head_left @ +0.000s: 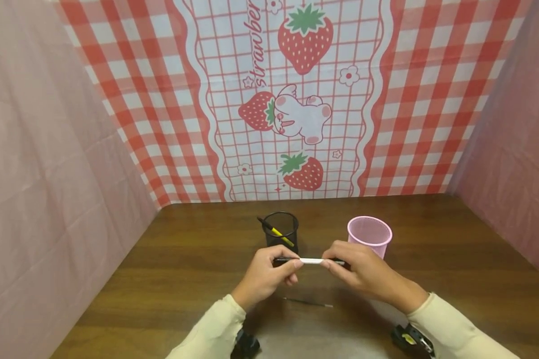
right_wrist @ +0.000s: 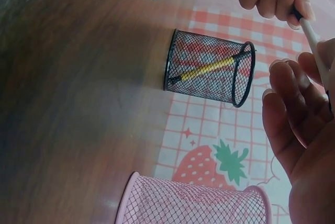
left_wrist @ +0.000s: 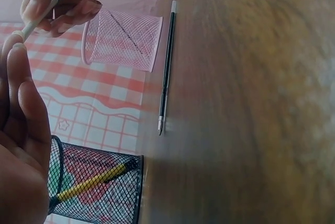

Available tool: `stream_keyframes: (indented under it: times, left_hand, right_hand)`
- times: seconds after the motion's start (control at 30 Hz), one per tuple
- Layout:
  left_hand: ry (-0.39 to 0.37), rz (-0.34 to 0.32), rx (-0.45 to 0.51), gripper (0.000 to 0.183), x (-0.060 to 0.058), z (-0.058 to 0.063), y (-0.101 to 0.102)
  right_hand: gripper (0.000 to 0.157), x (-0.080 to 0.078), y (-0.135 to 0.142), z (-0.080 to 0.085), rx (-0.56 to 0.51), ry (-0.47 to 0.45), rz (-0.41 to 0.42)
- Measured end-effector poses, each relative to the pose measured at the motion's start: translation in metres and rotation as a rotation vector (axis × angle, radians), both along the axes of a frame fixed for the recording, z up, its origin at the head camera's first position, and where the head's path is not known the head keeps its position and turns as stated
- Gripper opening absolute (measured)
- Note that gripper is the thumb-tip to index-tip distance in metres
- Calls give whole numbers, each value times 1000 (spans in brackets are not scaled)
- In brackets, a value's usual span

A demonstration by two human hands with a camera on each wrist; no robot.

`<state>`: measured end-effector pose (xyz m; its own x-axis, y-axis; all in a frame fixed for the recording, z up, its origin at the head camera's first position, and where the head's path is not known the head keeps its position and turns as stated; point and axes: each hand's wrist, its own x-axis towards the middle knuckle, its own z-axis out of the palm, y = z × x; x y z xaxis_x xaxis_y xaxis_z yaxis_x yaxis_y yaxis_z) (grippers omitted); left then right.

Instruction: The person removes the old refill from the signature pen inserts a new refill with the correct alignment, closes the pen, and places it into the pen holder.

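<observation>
A white pen with black ends [head_left: 311, 261] is held level between both hands above the table. My left hand [head_left: 266, 275] pinches its left end between thumb and fingers. At the other end, the thumb and fingers of my right hand [head_left: 369, 271] pinch it; the white middle shows between the hands. Beneath them a slim dark pen refill [head_left: 307, 302] lies loose on the table. Its pale end and metal tip are plain in the left wrist view, where the refill [left_wrist: 167, 67] touches nothing else.
Behind the left hand stands a black mesh cup [head_left: 273, 242] with a yellow and black pen [head_left: 276, 232] leaning in it. A pink mesh cup [head_left: 388, 244] stands behind the right hand. Pink cloth [head_left: 49, 174] hangs at the sides, and a strawberry-print cloth [head_left: 350, 119] at the back.
</observation>
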<state>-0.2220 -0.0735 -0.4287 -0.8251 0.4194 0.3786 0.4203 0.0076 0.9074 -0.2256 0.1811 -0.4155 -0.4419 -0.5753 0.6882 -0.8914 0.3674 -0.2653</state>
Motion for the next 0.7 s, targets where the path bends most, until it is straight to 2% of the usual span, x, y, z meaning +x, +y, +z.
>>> stream_keyframes:
  times: [0.17, 0.3, 0.47, 0.7]
  left_hand:
    - [-7, -5, 5, 14, -3, -2, -1]
    - [-5, -8, 9, 15, -4, -2, -2]
    - [-8, -7, -1, 17, -3, -1, -4]
    - [-20, -2, -15, 19, -3, 0, -3]
  right_hand:
    - [13, -2, -1, 0, 5, -5, 18]
    - [3, -2, -1, 1, 15, -8, 13]
    - [19, -2, -2, 3, 25, 2, 8]
    - [22, -2, 1, 3, 29, -46, -15]
